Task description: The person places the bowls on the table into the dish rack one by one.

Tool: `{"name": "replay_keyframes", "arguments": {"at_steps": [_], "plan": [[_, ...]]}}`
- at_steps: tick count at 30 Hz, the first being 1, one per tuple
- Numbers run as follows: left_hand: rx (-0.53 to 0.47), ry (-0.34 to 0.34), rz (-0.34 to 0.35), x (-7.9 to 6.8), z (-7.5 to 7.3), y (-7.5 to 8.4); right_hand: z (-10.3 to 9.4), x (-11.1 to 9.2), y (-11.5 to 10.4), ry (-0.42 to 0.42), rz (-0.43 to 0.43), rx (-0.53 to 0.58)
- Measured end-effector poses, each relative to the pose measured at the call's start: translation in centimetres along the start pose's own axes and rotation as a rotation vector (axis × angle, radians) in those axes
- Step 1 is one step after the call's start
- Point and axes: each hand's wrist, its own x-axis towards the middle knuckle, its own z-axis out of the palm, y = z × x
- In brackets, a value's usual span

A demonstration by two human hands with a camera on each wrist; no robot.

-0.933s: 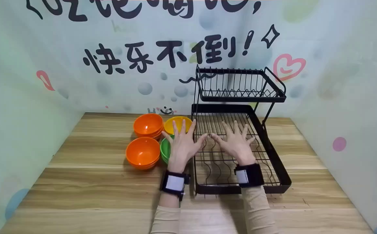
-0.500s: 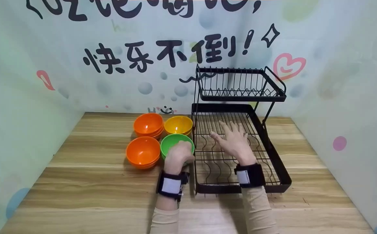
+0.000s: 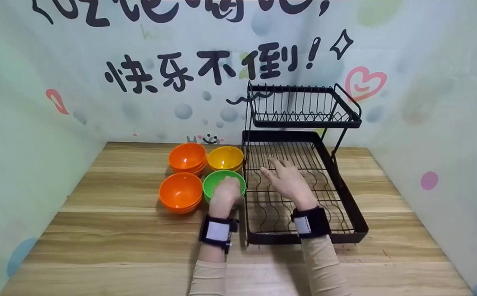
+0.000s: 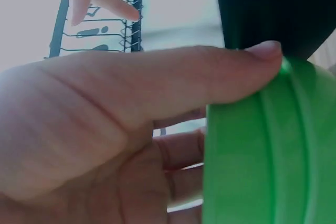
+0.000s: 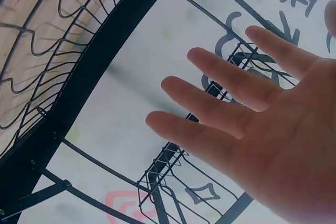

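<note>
My left hand [image 3: 226,193] pinches the near rim of a green bowl [image 3: 211,181], with its fingers over the inside and its thumb on the outer wall. In the left wrist view the thumb lies along the ridged green side. Under this bowl sits another green one, mostly hidden. My right hand [image 3: 289,185] hovers over the lower tier of a black two-tier dish rack [image 3: 304,238], fingers spread and holding nothing. Its straight fingers show plainly in the right wrist view.
Two stacks of orange bowls [image 3: 180,191] stand left of the green ones. Behind them is a yellow bowl stack [image 3: 225,157], close beside the rack. A printed cloth wall [image 3: 160,115] rises along the back of the wooden table [image 3: 119,246].
My left hand, spread flat over the rack's left edge before, has drawn back and curled onto the green bowl's rim. The right hand has shifted slightly left.
</note>
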Motion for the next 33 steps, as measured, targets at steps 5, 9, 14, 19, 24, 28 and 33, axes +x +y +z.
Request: {"name": "replay_keyframes", "arguments": {"at_steps": [5,9,14,19,24,28,33], "plan": [[-0.002,0.023,0.048,-0.1,-0.4,-0.1,0.1,0.0,-0.1,-0.003,-0.018,0.024],[0.006,0.053,0.073,0.0,-0.5,-0.2,0.0,-0.1,-0.1,0.0,-0.011,0.02],[0.027,0.068,0.09,0.1,-0.7,-0.5,-0.1,-0.1,-0.1,-0.006,0.023,0.029],[0.031,0.058,0.099,-0.1,-1.3,-0.8,-0.3,-0.1,-0.1,0.005,0.035,0.09],[0.033,0.061,0.108,-0.4,-2.1,-0.7,-0.4,0.0,-0.1,0.034,0.022,0.165],[0.037,0.081,0.122,-0.8,-2.5,-0.4,-0.4,0.1,-0.1,0.048,0.028,0.228],[0.056,0.157,0.196,-1.1,-2.8,-0.2,-0.4,0.3,-0.2,0.046,0.067,0.288]]}}
